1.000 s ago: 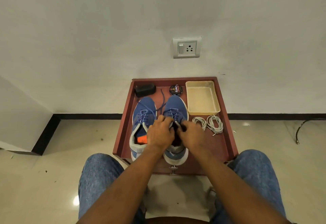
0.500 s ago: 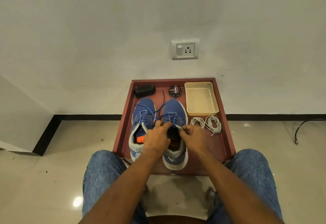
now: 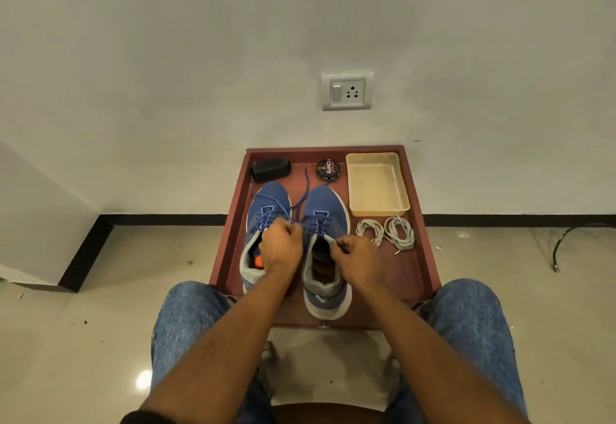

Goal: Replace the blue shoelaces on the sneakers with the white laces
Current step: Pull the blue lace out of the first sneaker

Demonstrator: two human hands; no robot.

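A pale wall (image 3: pixel 200 56) fills the upper half of the frame, with a switch-and-socket plate (image 3: pixel 347 90) set just right of centre. Below it a glossy tiled floor (image 3: pixel 66 340) runs across the lower half, edged by a black skirting strip.

At centre frame a reddish-brown tray (image 3: pixel 421 257) stands against the wall, between the person's two denim-clad knees, which rise from the bottom edge.

Inside the tray, two blue sneakers lie side by side, toes toward the wall. The left sneaker (image 3: pixel 266 200) sits at centre left; the right sneaker (image 3: pixel 325 287) lies just beside it, its heel reaching the tray's near edge. Both are threaded with blue laces (image 3: pixel 301 202), and one loose end trails up between the toes.

In the tray's upper right sits a shallow cream plastic tub (image 3: pixel 376 186). Below it, two coiled white laces (image 3: pixel 386 232) lie on the tray floor, just right of the right sneaker.

The left hand (image 3: pixel 281 245) lies over the gap between the shoes, its fingers curled and pinching the blue lace near the top eyelets. The right hand (image 3: pixel 358 253) rests at the right sneaker's collar, thumb and fingers pinched on the edge of the grey tongue.

Along the tray's far edge sit a black brush-like block (image 3: pixel 270 169) at upper left and a round polish tin (image 3: pixel 328 169) beside it.
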